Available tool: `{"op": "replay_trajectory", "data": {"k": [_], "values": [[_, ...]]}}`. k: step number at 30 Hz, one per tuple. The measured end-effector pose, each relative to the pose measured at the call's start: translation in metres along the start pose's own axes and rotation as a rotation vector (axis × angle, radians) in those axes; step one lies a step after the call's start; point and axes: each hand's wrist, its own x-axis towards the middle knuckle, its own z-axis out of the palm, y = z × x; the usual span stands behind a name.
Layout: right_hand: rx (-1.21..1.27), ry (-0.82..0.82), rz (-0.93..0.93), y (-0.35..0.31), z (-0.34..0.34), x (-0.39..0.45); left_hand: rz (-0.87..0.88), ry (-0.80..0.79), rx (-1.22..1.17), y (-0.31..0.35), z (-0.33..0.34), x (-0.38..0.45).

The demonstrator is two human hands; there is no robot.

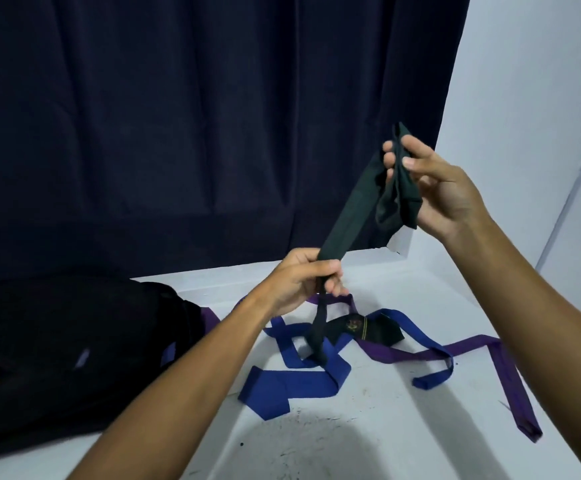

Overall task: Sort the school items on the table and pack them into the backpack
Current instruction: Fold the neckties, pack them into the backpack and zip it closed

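I hold a dark green tie [353,209] stretched in the air between both hands. My right hand [434,188] pinches its folded upper end, raised at the right. My left hand [299,280] grips the narrow part lower down, and the tail hangs to the table. A blue tie [282,386] lies crumpled on the white table [368,427] under my hands. A purple tie [504,368] trails to the right. A dark piece with a crest [368,329] lies among them. The black backpack [57,358] rests at the left.
A dark blue curtain [178,116] hangs behind the table. A white wall [542,98] stands at the right. The table surface near me has dark scuff marks [303,431].
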Motion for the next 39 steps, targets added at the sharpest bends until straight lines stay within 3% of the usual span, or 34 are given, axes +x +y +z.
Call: {"op": "replay_trajectory", "data": {"k": [6,8,10,13,14,15,17,18,19,24,29,35,39], "values": [[0.162,0.154,-0.157,-0.019,-0.026,0.012,-0.255,-0.119,0.326,0.003,-0.056,-0.034],[0.169,0.208,-0.206,-0.025,-0.034,0.014,-0.31,-0.039,0.484,0.011,-0.076,-0.047],[0.172,0.23,-0.232,-0.025,-0.042,0.014,-0.192,0.265,0.666,0.022,-0.087,-0.053],[0.19,0.243,-0.223,-0.017,-0.048,0.014,0.17,0.869,0.997,0.029,-0.091,-0.057],[0.176,0.25,-0.211,-0.013,-0.047,0.013,0.174,0.926,1.185,0.03,-0.091,-0.06],[0.149,0.251,-0.192,-0.009,-0.045,0.012,0.05,0.833,1.353,0.032,-0.09,-0.064],[0.038,0.205,-0.122,-0.003,-0.037,0.009,-0.456,0.36,1.464,0.033,-0.084,-0.072],[-0.039,0.147,-0.066,0.0,-0.033,0.006,-0.616,0.184,1.382,0.033,-0.081,-0.073],[-0.113,0.079,0.001,0.005,-0.029,0.003,-0.644,0.128,1.263,0.034,-0.075,-0.071],[-0.236,-0.131,0.228,0.025,0.0,-0.012,-0.03,0.41,0.814,0.036,-0.027,-0.038],[-0.199,-0.173,0.228,0.031,0.013,-0.018,0.208,0.414,0.309,0.031,0.008,-0.004],[-0.339,-0.104,0.159,0.033,0.004,-0.026,0.111,0.566,0.2,0.02,0.026,0.005],[-0.435,-0.02,0.094,0.049,0.0,-0.032,-0.011,0.581,0.036,0.021,0.031,0.01]]}}
